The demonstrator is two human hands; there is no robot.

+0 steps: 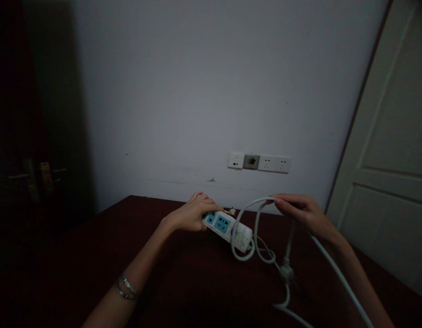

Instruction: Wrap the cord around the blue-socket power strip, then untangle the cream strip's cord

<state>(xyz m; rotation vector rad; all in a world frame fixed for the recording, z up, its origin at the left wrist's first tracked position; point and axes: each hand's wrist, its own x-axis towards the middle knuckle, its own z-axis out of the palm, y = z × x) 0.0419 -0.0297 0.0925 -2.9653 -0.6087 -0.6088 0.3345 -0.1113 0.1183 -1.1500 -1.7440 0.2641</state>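
My left hand (199,212) grips the far left end of a white power strip (231,231) with blue socket faces, tilted above the dark red table (145,255). Between thumb and fingers, my right hand (299,210) pinches the white cord (261,199), which loops down by the strip's right end. More cord runs under my right forearm toward the lower right. A white plug (286,272) hangs or lies below my right hand; which one is too dark to tell. A small pale plug-like piece (232,212) shows behind the strip.
A pale wall (197,100) rises behind the table, with a row of wall sockets (273,164) and a grey plate (251,161). On the right stands a white panelled door (395,136). Dark door handles (45,175) show at the left.
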